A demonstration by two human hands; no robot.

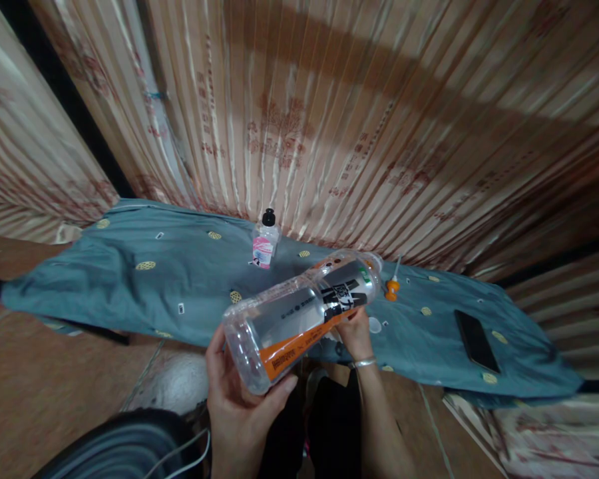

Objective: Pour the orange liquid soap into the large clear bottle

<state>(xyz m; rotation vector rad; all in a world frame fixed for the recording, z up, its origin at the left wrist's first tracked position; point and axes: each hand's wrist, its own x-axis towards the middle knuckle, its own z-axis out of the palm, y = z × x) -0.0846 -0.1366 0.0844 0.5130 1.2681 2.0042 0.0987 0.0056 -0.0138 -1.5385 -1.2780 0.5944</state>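
Note:
A large clear plastic bottle (pixel 294 319) with a silver, black and orange label is held tilted over the cloth, its neck toward the upper right. My left hand (pixel 244 406) grips the base end, thumb on the near side and fingers around the far side. Farther along, toward the neck, my right hand (pixel 355 332) holds the bottle from below; its fingers are partly hidden behind it. Just right of the neck lies an orange nozzle top (pixel 392 290) with a pale tip. Near my right hand is a small round translucent piece (pixel 374 324).
A small clear bottle (pixel 265 246) with a black cap and pink label stands at the back of the teal cloth (pixel 190 286). A black phone (pixel 476 340) lies at the right. Pleated curtains (pixel 299 120) hang behind; a dark round stool (pixel 124 446) is at lower left.

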